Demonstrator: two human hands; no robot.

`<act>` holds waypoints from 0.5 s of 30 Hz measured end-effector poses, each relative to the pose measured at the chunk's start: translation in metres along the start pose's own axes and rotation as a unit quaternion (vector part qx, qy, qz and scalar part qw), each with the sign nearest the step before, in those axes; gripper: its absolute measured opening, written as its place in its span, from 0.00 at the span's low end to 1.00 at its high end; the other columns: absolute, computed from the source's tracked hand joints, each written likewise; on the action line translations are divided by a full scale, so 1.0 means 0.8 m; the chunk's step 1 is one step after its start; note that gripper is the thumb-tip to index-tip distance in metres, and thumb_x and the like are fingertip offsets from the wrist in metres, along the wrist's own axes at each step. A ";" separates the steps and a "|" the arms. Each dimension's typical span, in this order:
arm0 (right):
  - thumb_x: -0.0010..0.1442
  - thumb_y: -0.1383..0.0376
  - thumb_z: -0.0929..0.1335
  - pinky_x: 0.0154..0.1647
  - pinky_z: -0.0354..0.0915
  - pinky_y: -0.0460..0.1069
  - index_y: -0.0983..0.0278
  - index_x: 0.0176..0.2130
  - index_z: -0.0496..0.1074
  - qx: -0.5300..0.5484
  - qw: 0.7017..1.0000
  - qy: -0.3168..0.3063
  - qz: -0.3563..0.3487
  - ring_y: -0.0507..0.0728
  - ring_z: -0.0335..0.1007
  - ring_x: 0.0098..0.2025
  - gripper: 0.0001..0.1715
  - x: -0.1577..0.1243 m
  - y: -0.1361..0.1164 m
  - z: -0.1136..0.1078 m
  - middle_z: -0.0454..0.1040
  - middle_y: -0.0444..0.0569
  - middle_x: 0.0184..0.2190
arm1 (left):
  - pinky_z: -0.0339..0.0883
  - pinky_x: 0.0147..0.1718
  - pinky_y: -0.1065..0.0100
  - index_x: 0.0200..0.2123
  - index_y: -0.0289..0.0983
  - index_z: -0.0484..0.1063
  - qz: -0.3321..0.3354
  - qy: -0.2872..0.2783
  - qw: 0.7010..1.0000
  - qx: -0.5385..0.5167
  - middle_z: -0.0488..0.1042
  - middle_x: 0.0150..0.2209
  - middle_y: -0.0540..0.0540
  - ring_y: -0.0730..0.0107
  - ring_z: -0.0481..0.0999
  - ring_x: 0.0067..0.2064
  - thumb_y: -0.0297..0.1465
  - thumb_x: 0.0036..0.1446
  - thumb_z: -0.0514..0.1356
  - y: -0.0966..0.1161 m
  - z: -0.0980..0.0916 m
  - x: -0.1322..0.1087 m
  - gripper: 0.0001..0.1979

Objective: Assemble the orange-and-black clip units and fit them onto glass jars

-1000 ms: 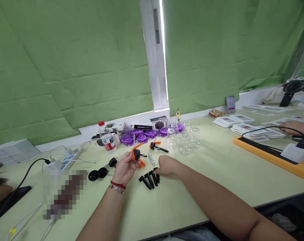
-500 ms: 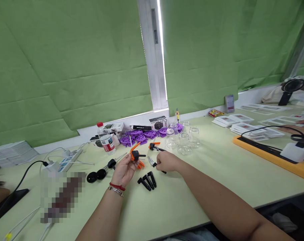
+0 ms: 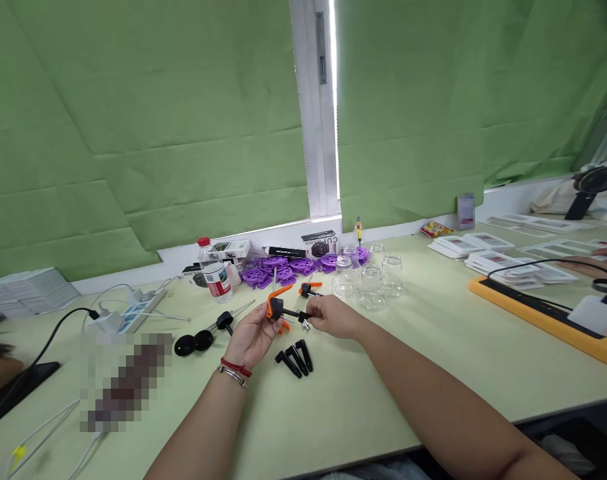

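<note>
My left hand is closed on a black hub with orange blades, whose short rod points right. My right hand pinches a small black crank handle at the tip of that rod; whether the two are joined I cannot tell. Small shiny metal pieces show just below my right fingers. Several black L-shaped handles lie on the table below my hands. Behind them rests another orange and black part. Left of my left hand are black round parts with metal rods.
Purple slotted discs and clear glass jars stand along the back. A red-capped bottle is behind my left hand. A power strip with cables lies left; an orange-edged case and white card stacks lie right.
My right hand has lifted a black crank handle from the table and brought it up to the rod of the part in my left hand. The view has shifted slightly.
</note>
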State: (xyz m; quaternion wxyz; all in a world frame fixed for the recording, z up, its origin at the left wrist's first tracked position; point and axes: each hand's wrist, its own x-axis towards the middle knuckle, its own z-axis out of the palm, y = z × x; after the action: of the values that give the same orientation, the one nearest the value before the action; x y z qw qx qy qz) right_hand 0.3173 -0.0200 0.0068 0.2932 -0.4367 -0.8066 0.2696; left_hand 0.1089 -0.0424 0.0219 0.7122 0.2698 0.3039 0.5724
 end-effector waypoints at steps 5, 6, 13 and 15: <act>0.52 0.69 0.66 0.27 0.58 0.44 0.64 0.33 0.70 0.005 1.000 -0.007 -0.012 0.50 0.64 0.26 0.05 -0.002 -0.005 0.001 0.71 0.43 0.25 | 0.71 0.27 0.72 0.36 0.30 0.71 0.018 -0.011 1.000 0.015 0.75 0.33 0.42 0.73 0.74 0.30 0.23 0.60 0.52 0.000 -0.001 0.001 0.08; 0.52 0.70 0.66 0.28 0.58 0.44 0.64 0.33 0.70 0.007 1.000 -0.007 -0.020 0.50 0.64 0.26 0.05 -0.003 -0.006 0.003 0.71 0.43 0.25 | 0.70 0.26 0.72 0.36 0.30 0.71 0.024 -0.015 0.999 0.022 0.75 0.33 0.42 0.73 0.74 0.29 0.23 0.60 0.52 0.000 -0.001 0.001 0.08; 0.53 0.70 0.65 0.28 0.57 0.45 0.64 0.32 0.70 -0.002 0.999 0.015 -0.030 0.50 0.64 0.27 0.04 -0.004 -0.013 0.011 0.71 0.43 0.26 | 0.72 0.33 0.67 0.37 0.32 0.71 0.062 -0.038 0.996 0.058 0.75 0.35 0.42 0.70 0.75 0.32 0.26 0.58 0.55 -0.005 -0.005 0.003 0.06; 0.54 0.69 0.65 0.28 0.57 0.45 0.64 0.32 0.70 -0.001 0.999 0.014 -0.031 0.50 0.63 0.27 0.03 -0.004 -0.014 0.012 0.71 0.43 0.26 | 0.73 0.35 0.65 0.37 0.32 0.71 0.068 -0.036 0.995 0.066 0.75 0.36 0.42 0.69 0.75 0.33 0.27 0.58 0.55 -0.005 -0.005 0.004 0.06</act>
State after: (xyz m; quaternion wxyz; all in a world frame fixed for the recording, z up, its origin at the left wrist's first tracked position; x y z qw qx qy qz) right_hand 0.3062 -0.0299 0.0071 0.3125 -0.4157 -0.8157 0.2533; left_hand 0.1087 -0.0401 0.0159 0.6628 0.3570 0.2963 0.5878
